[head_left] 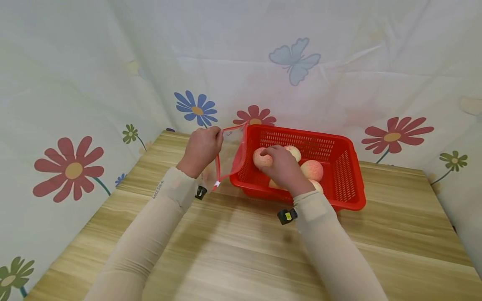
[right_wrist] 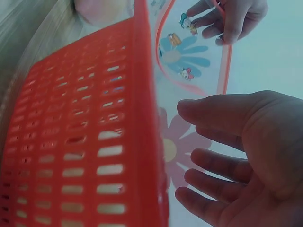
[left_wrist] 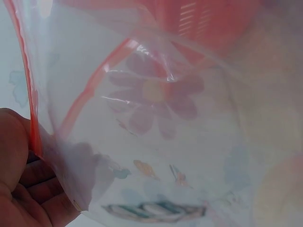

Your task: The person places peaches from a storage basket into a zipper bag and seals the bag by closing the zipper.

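My left hand grips the rim of a clear zip bag with red edging and holds its mouth spread beside the basket's left end. In the right wrist view small cartoon prints show on the bag. My right hand is over a red perforated basket, its fingertips close to a pink peach. The right wrist view shows this hand with parted, slightly bent fingers and nothing between them. Several more peaches, one a pink and yellow peach, lie in the basket, partly hidden by my right hand.
The basket stands on a wood-grain table near its back edge. Behind and at both sides hangs a pale curtain printed with flowers and a butterfly. A white zip slider sits at the bag's lower corner.
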`<state>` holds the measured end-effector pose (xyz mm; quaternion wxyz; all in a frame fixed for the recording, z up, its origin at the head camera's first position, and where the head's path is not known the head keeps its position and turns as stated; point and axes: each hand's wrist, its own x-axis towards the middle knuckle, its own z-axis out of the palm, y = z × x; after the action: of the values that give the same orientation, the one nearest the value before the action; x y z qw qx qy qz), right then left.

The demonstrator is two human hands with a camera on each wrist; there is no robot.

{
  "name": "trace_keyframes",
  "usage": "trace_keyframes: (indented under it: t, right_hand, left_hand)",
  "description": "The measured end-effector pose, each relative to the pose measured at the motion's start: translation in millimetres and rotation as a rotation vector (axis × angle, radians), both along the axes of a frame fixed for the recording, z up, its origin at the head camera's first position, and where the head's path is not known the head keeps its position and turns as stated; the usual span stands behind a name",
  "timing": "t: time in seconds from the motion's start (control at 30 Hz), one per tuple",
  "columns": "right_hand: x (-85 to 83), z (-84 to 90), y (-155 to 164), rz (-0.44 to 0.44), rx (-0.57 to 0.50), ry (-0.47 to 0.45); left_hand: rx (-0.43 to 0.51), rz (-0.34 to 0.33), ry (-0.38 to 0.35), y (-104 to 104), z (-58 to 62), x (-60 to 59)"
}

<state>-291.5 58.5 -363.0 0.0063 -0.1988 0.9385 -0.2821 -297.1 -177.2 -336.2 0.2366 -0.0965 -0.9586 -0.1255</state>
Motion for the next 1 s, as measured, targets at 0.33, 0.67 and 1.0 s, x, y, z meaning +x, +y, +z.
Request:
trace_keyframes:
  t: [0.33, 0.67, 1.0]
  right_hand:
    - [-5.4, -4.3, 11.5, -0.007, 0.035, -0.107]
    - [-0.9, -8.3, 19.9, -0.017, 0.072, -0.364]
    - [-8.1, -12.9, 29.5, -0.031, 0.108, -0.407]
  left_hand:
    - [-0.003, -0.01, 0.023, -0.6, 0.2, 0.5]
    - [0.003, -0.006, 0.006, -1.5, -4.5, 6.0]
    - [0.008, -0.008, 0.015, -0.6, -0.5, 2.7]
